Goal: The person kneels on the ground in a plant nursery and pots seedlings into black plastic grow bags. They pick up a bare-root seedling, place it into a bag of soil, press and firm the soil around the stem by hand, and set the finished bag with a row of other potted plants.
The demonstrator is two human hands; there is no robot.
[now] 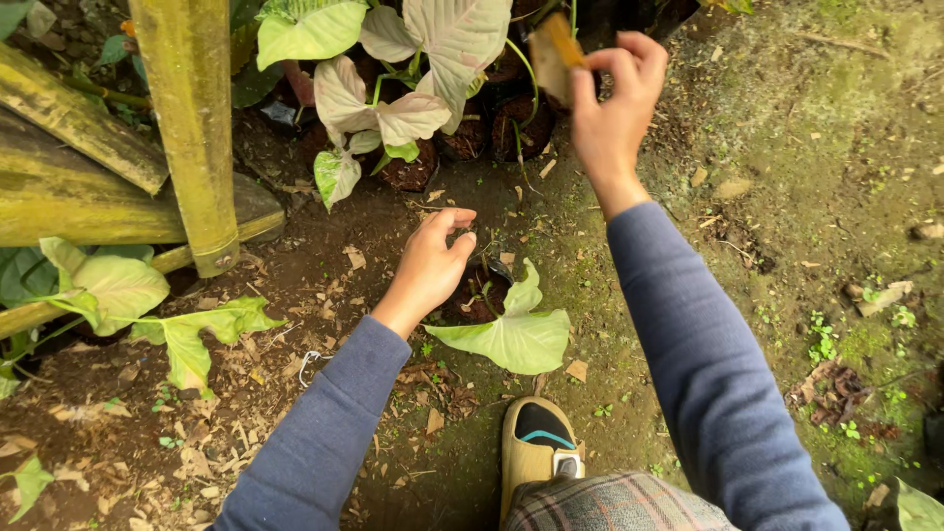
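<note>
Dark soil fills the small pot (479, 293) on the ground beside my shoe (536, 447); one broad green leaf (511, 334) droops over its rim. My left hand (430, 265) cups the pot's edge, fingers curled and slightly spread. My right hand (612, 103) pinches a tan tag (554, 54) aloft. I judge a steady pot and clear leaf matter here.

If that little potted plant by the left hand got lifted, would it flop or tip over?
Probably top-heavy: the small potted plant carries one big pale leaf leaning out to one side, so it may tip that way. The thin stem looks bendy, so the leaf would likely droop. The left hand cups the pot's rim, which should steady it.
</note>
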